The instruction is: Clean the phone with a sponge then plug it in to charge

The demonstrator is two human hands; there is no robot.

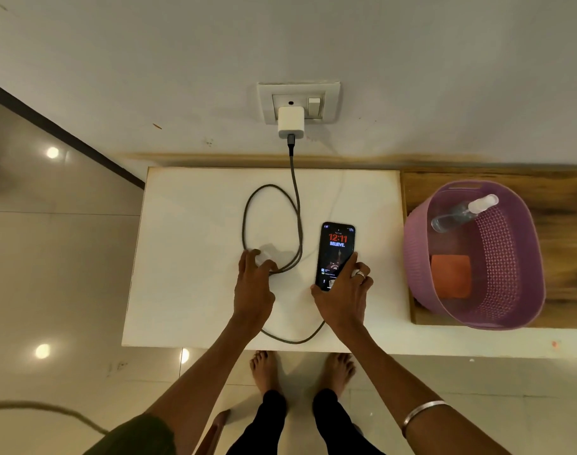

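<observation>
1. The phone [337,254] lies screen-up and lit on the white bench [195,290], left of the purple basket [510,257].
2. The right hand [341,300] grips the phone's lower end.
3. The left hand [252,284], left of the phone, pinches the looped charging cable [295,205].
4. The orange sponge [450,275] sits inside the basket.

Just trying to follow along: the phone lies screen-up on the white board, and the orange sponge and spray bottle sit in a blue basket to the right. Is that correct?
Nearly. The head view shows the basket is purple, not blue. The rest holds: the phone lies screen-up on the white board, and the orange sponge and spray bottle sit in that basket to the right.
</observation>
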